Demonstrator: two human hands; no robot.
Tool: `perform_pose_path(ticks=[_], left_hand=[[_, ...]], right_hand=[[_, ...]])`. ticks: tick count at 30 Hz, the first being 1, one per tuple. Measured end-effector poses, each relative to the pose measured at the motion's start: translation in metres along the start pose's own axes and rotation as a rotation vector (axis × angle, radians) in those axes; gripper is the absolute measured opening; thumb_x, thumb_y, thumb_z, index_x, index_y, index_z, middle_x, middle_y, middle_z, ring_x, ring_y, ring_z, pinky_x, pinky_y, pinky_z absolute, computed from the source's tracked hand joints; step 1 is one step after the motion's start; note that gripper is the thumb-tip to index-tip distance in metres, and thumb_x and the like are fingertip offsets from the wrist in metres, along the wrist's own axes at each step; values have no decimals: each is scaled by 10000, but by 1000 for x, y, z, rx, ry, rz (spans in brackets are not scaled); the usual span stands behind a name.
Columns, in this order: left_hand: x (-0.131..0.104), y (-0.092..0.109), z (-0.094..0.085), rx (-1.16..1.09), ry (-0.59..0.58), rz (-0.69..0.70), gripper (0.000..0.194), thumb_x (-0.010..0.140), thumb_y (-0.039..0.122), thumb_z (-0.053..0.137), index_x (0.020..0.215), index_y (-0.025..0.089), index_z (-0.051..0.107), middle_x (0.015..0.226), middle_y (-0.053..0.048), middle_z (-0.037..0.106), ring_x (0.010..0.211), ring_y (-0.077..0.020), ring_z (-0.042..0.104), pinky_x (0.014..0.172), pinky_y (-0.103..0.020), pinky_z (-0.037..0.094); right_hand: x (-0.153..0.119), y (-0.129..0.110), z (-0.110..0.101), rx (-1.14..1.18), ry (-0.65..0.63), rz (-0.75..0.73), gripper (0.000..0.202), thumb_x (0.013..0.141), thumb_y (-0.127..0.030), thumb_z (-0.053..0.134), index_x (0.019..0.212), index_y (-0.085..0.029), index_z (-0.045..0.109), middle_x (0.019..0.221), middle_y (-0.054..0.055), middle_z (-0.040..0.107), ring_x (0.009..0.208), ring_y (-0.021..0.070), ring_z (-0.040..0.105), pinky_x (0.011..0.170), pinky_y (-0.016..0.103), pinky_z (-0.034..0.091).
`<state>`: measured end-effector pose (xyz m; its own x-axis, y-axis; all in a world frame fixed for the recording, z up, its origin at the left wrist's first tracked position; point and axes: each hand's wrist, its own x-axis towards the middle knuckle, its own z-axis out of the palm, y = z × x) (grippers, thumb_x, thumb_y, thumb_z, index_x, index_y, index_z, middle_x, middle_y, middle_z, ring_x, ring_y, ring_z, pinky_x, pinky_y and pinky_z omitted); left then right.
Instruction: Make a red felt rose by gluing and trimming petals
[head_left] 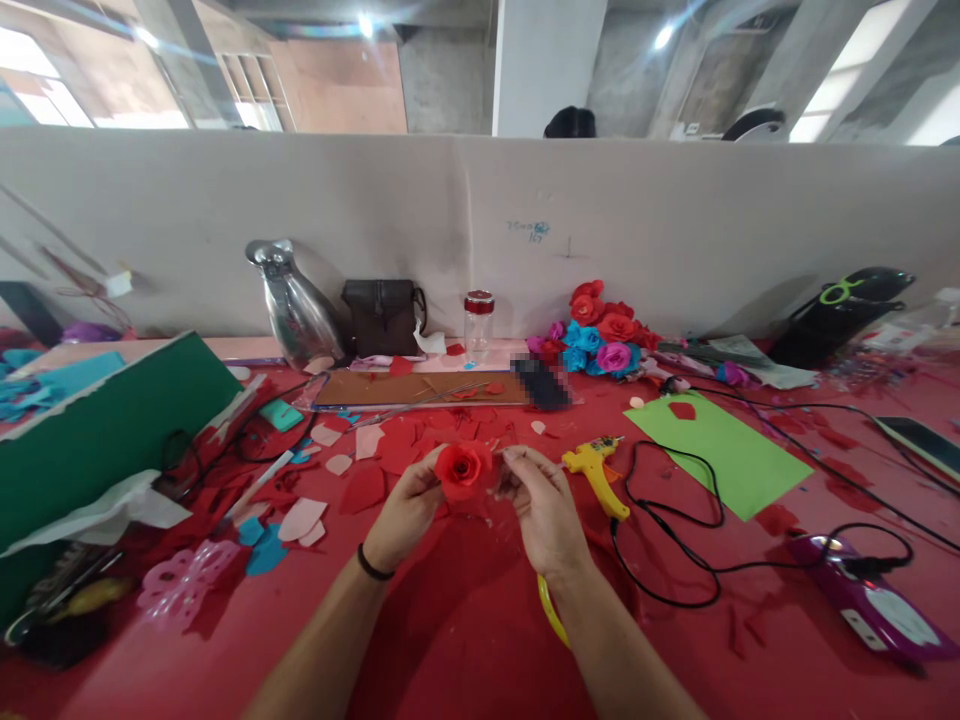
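Observation:
A red paper rose (462, 470) with curled petals sits between my hands above the red tabletop. My left hand (409, 510), a dark band on its wrist, is closed on the flower's left side. The fingers of my right hand (540, 505) are pinched together at the outer petal on the right side; the exact grip is partly hidden. Just right of that hand lies a yellow glue gun (596, 472) with a black cord. Loose red paper petals (364, 488) are spread on the table left of the rose. A yellow curved piece (553, 610) shows partly beneath my right forearm.
Behind stand a steel jug (296, 310), a dark bag (382, 315), a glass jar (478, 325) and a bunch of paper flowers (607, 335). Green paper (720, 450) and a purple power strip (870, 600) lie right, a green box (127, 450) left. Cords cross the right side.

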<state>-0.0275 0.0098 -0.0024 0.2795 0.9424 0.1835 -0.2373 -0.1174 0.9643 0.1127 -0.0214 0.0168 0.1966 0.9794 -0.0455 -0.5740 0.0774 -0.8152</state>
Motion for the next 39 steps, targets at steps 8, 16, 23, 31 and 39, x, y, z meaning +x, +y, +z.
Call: perform_pose_path(ticks=[8,16,23,31,39], left_hand=[[2,2,-2,-11,-9,-26,63,669,212,707,709,164,708,712,-38,684,831,-217,618,820,-333,460],[9,0,-6,-214,237,2,103,563,183,779,619,173,694,654,-4,690,719,-165,633,729,-278,483],[9,-2,-7,-326,245,-10,207,516,174,811,703,182,721,671,5,713,674,-160,649,681,-273,509],[10,-9,-9,-353,353,47,216,492,181,811,692,183,729,696,-4,733,717,-159,654,749,-267,498],[5,0,1,-287,325,24,177,473,197,803,595,177,676,634,7,690,690,-161,629,715,-271,488]], right_hand=[[0,2,1,-50,-31,3,164,644,-313,717,635,-180,621,547,-51,569,505,81,481,511,202,372],[-27,-28,-47,-962,-110,-94,248,807,-380,543,968,-203,612,786,41,635,709,189,596,672,322,460],[-57,-15,-110,-1781,-175,-131,423,785,-137,496,1203,-161,560,1093,159,615,1003,301,598,864,439,461],[-56,-30,-95,-1765,-107,76,581,664,-70,539,1245,-92,523,1078,169,672,989,275,650,862,352,485],[-88,-26,-81,-1020,85,35,653,638,-476,680,1210,-183,564,1248,110,590,1181,284,522,977,374,426]])
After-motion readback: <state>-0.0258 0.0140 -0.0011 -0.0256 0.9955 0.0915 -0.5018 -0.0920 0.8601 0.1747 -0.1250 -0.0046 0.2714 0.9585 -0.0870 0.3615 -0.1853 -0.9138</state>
